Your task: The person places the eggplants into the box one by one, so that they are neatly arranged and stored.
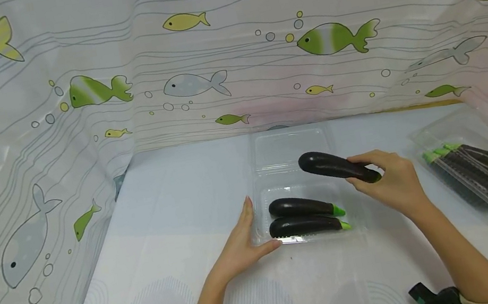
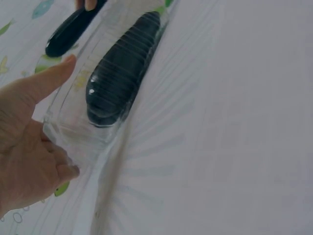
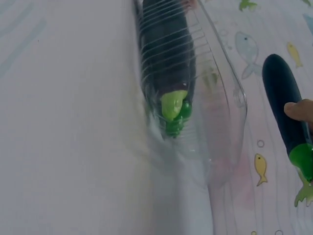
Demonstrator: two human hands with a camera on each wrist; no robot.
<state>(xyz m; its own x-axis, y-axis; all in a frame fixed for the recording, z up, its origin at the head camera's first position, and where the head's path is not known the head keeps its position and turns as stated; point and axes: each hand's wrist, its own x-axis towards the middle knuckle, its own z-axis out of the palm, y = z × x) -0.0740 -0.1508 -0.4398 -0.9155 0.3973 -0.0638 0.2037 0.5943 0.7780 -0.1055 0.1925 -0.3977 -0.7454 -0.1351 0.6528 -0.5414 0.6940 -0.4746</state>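
My right hand [image 1: 391, 178] pinches a dark purple eggplant [image 1: 330, 164] above the right side of a clear plastic clamshell box [image 1: 263, 224]. Its rounded end points left; the green cap [image 3: 302, 159] shows in the right wrist view. Inside the box, two more eggplants [image 1: 301, 207] lie side by side, green stem ends to the right. My left hand [image 1: 237, 244] rests against the box's left side, fingers extended and thumb at the front edge. In the left wrist view, this hand [image 2: 34, 142] touches the box corner.
The box's open lid [image 1: 291, 146] lies flat behind its base. To the right, another clear container [image 1: 420, 136] holds several dark eggplants with green ends. A fish-patterned sheet [image 1: 227, 52] hangs behind and to the left of the white tabletop [image 1: 160, 198].
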